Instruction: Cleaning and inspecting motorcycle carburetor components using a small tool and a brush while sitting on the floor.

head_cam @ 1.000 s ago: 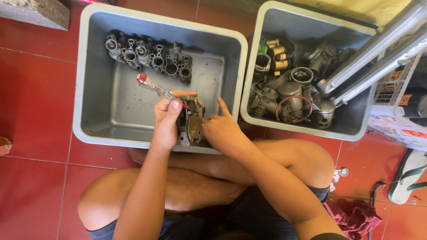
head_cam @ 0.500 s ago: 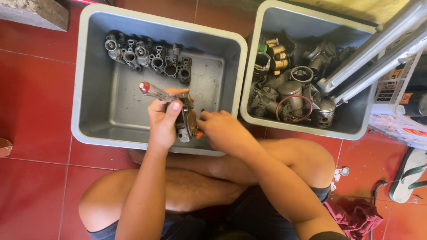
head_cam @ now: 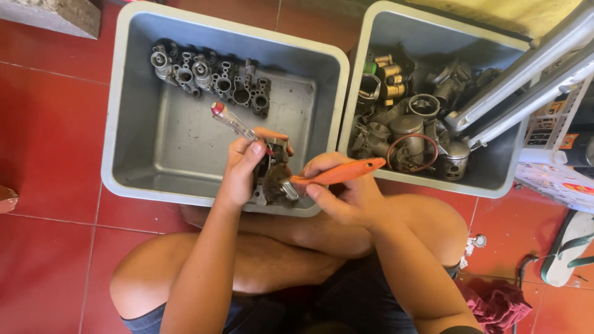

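Note:
My left hand grips a small greasy metal engine part over the near rim of the left grey tub; a clear-handled screwdriver with a red cap is also held in that hand, pointing up and left. My right hand holds an orange-handled tool whose working end touches the part. I sit cross-legged on the red tiled floor behind both tubs.
A row of joined metal carburettor bodies lies at the far side of the left tub. The right grey tub is full of several metal parts. Metal rails cross its right corner. A sandal and a dark red rag lie at the right.
My right hand has turned and now shows the orange-handled tool, laid against the part. The left hand with the part and screwdriver has stayed nearly in place.

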